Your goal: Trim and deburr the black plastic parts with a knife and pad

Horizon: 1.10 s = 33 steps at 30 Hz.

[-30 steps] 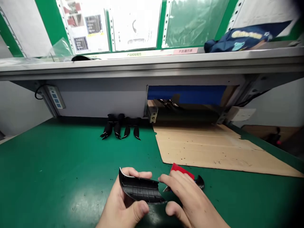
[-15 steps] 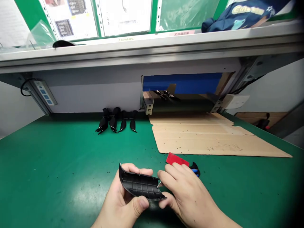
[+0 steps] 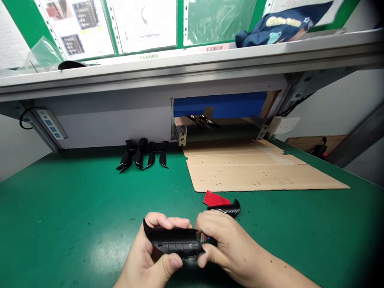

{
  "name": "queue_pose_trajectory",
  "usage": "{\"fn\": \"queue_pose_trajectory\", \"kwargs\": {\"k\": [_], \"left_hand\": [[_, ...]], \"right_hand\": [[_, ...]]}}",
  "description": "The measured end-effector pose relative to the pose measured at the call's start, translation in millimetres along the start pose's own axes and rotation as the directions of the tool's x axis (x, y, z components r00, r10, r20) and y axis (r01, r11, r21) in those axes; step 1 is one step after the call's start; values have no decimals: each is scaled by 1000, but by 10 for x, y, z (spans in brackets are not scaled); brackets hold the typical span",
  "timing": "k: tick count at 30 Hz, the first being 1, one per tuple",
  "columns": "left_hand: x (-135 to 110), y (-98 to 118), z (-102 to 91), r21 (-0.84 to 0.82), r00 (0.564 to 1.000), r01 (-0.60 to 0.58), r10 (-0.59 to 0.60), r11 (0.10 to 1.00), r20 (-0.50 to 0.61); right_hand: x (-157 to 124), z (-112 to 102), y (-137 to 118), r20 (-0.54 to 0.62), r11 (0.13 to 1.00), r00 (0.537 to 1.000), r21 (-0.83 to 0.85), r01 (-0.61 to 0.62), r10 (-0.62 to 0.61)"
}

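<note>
My left hand [image 3: 156, 250] is closed around a curved black plastic shell [image 3: 177, 241], thumb on the near edge and fingers along the far edge. The shell's hollow, ribbed inside faces up, and its pointed end is at the left. At the shell's right end, my right hand [image 3: 226, 242] is closed on a small tool [image 3: 204, 237] with a metal tip and a bit of blue; most of it is hidden, so its kind is unclear. Just beyond the right hand lie a black part with a striped surface [image 3: 229, 208] and a flat red piece [image 3: 216, 199].
Several glossy black parts [image 3: 139, 155] sit at the back of the green table [image 3: 75, 208]. A cardboard sheet [image 3: 240, 172] lies before an opening with a dark belt [image 3: 222, 130]. A metal-edged shelf [image 3: 180, 70] spans above. Small black crumbs dot the table.
The view has shifted, with the background moving left. The shell has tilted, showing less of its inside. My right hand has turned at the shell's end, and the striped black part is now uncovered.
</note>
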<state>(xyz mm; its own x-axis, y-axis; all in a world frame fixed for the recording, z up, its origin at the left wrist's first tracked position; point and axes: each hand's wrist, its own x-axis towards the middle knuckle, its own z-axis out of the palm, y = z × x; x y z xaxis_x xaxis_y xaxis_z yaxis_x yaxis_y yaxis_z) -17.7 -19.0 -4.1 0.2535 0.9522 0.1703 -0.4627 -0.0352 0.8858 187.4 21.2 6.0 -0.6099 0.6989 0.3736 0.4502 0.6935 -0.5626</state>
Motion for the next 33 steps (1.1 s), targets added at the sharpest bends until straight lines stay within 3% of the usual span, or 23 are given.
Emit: {"fn": "queue_pose_trajectory", "kwargs": {"k": [3, 10, 16, 23, 26, 30, 33], "left_hand": [[8, -10, 11, -61, 998, 25, -28, 998, -58], [11, -41, 5, -91, 992, 39, -49, 995, -115], [11, -21, 4, -62, 989, 49, -57, 997, -135], [-4, 9, 25, -11, 990, 37, -39, 999, -136], [-14, 11, 25, 28, 991, 20, -16, 999, -134], [-3, 3, 33, -24, 993, 44, -47, 999, -112], [9, 1, 56, -116, 991, 64, -77, 991, -113]], "right_hand": [[-10, -3, -41, -152, 996, 988, -87, -27, 13], [-51, 81, -82, -219, 934, 975, -342, -102, 27], [-45, 92, -114, -216, 884, 976, -456, -104, 4], [-56, 136, -113, -172, 875, 985, -478, -77, -7], [-65, 124, -96, -88, 915, 995, -395, -83, 53], [-60, -13, -100, 144, 992, 981, -27, -127, 130], [-45, -129, -149, 141, 968, 971, 130, -213, 195]]}}
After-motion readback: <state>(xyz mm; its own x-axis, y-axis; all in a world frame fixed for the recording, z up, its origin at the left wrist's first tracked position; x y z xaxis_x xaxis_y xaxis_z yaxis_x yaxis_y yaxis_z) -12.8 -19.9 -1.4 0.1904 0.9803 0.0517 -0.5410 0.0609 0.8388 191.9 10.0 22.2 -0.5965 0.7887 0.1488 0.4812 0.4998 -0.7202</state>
